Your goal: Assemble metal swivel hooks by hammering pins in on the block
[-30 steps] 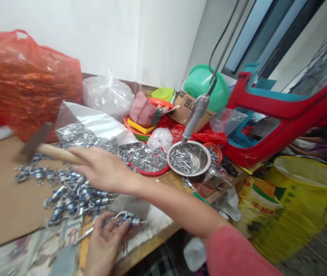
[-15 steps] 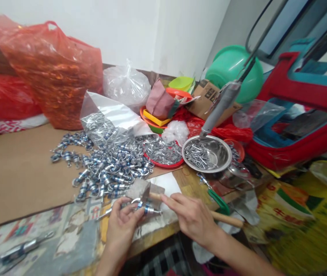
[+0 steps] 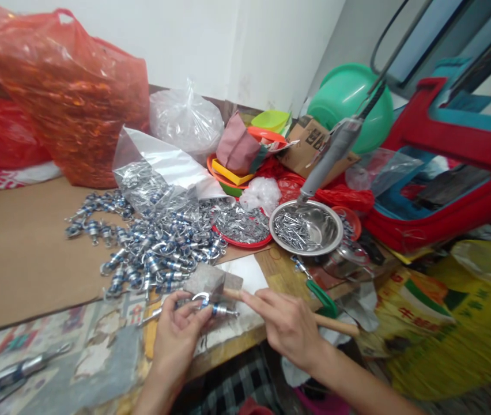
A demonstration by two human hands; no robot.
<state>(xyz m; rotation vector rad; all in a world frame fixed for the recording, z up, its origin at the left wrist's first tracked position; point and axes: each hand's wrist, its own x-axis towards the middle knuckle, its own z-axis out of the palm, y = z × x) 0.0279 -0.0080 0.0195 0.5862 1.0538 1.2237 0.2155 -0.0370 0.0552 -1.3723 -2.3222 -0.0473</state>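
Observation:
My left hand (image 3: 176, 329) is closed on a silver metal hook bolt (image 3: 223, 310) with a blue band, lying nearly level at the table's front edge. Its curved hook (image 3: 203, 296) rises between my fingertips and the hammer. My right hand (image 3: 291, 324) wraps round the wooden handle (image 3: 338, 326) of a hammer, with the forefinger stretched along the shaft. The hammer's head (image 3: 218, 283) is beside the hook; whether they touch I cannot tell. Behind it lies a flat grey block (image 3: 200, 279). A heap of similar hook bolts (image 3: 159, 245) spreads beyond my left hand.
A steel bowl (image 3: 336, 239) and a red tray (image 3: 245, 244) hold small metal parts. A grey-handled tool (image 3: 332, 155) hangs above the bowl. An orange bag (image 3: 76, 98) stands at the back left, a red plastic frame (image 3: 439, 202) at the right.
The view has shifted slightly, so most things sit a little further left and higher. Both hands keep their grips, and the hammer head stays close to the hook.

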